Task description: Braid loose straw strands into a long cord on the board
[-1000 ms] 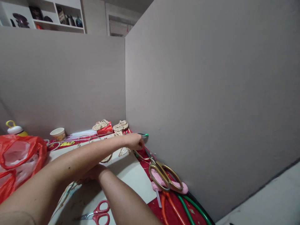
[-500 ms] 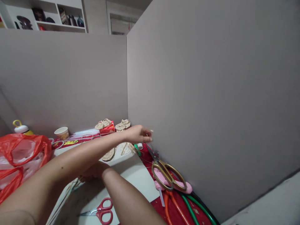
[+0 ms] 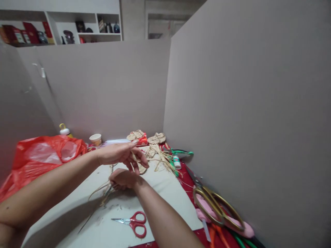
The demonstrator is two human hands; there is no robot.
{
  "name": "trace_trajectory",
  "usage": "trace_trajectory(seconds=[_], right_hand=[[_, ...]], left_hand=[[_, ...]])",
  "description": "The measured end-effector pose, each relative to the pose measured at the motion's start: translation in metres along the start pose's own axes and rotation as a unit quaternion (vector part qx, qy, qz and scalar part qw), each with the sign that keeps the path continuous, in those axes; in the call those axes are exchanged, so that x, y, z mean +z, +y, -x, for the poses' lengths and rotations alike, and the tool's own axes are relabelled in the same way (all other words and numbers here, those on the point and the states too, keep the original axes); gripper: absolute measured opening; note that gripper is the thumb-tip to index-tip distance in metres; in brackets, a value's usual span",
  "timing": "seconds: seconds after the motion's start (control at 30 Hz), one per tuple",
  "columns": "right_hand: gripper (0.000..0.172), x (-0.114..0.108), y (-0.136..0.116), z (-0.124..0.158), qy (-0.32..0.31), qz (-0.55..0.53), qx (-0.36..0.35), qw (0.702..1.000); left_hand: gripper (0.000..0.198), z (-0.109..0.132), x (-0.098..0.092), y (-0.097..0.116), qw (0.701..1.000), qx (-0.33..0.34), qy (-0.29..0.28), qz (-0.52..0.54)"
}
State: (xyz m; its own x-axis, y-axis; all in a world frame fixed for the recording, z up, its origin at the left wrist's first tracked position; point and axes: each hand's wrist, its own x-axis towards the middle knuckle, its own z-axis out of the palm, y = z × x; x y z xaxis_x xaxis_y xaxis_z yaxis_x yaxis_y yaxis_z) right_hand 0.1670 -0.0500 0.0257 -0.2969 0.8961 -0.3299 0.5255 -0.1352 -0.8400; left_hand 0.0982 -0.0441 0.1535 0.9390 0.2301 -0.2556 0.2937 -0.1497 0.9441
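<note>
My left hand [image 3: 123, 154] hovers just above and beyond the right one, its thumb raised and its fingers loosely curled. A pale straw strand [image 3: 156, 159] runs among those fingers and trails off to the right. My right hand [image 3: 123, 177], held low over the white board [image 3: 176, 203], is closed around a bunch of straw strands [image 3: 103, 193] whose ends stick out to the lower left. What else sits inside its grip is hidden. Small red-handled scissors [image 3: 136, 222] lie on the board nearer to me. A woven straw piece [image 3: 142, 168] shows partly behind the left fingers.
Large brass-handled scissors [image 3: 219, 206] lie at the right by the grey partition [image 3: 232, 103]. Loose straw [image 3: 161, 156], a small white bottle [image 3: 177, 162] and green-handled pliers [image 3: 182, 151] are at the back right. A red plastic bag [image 3: 49, 151] and paper cup [image 3: 95, 139] stand left.
My left hand has come back from the far right, and its fingers have loosened. My right hand has come out from behind the left forearm. The view has swung left.
</note>
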Motion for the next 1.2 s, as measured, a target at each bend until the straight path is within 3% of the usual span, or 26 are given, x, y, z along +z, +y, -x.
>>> trace_trajectory(seconds=[0.1,0.17,0.33,0.4,0.53,0.6,0.73,0.83,0.97,1.2], right_hand=[[0.025,0.005,0.005,-0.004,-0.036,-0.027,-0.010,0.999],[0.027,0.008,0.007,-0.007,-0.063,-0.046,-0.011,0.997],[0.026,0.009,0.011,-0.009,-0.093,-0.086,-0.016,0.992],[0.025,0.010,0.011,-0.008,-0.096,-0.098,-0.016,0.990],[0.025,0.012,0.011,-0.009,-0.100,-0.109,-0.013,0.989],[0.025,0.013,0.012,-0.011,-0.099,-0.109,-0.011,0.989],[0.027,0.015,0.015,-0.015,-0.092,-0.106,-0.009,0.990],[0.028,0.015,0.016,-0.016,-0.084,-0.108,-0.014,0.991],[0.028,0.015,0.016,-0.016,-0.080,-0.117,-0.016,0.990],[0.028,0.015,0.015,-0.015,-0.073,-0.121,-0.005,0.990]], left_hand=[[0.064,0.060,-0.006,-0.026,0.994,-0.033,0.096,-0.032],[0.055,0.098,-0.007,-0.044,0.985,-0.072,0.129,-0.090],[0.047,0.164,-0.012,-0.083,0.959,-0.184,0.068,-0.206],[0.036,0.175,-0.016,-0.094,0.952,-0.187,0.105,-0.218],[0.036,0.163,-0.026,-0.116,0.888,-0.145,0.324,-0.294],[0.033,0.140,-0.029,-0.129,0.866,-0.113,0.380,-0.306],[0.032,0.087,-0.033,-0.154,0.893,-0.118,0.366,-0.235],[0.029,0.063,-0.037,-0.164,0.926,-0.095,0.329,-0.159],[0.031,0.056,-0.042,-0.167,0.949,-0.077,0.296,-0.076],[0.030,0.055,-0.041,-0.171,0.942,-0.090,0.306,0.103]])
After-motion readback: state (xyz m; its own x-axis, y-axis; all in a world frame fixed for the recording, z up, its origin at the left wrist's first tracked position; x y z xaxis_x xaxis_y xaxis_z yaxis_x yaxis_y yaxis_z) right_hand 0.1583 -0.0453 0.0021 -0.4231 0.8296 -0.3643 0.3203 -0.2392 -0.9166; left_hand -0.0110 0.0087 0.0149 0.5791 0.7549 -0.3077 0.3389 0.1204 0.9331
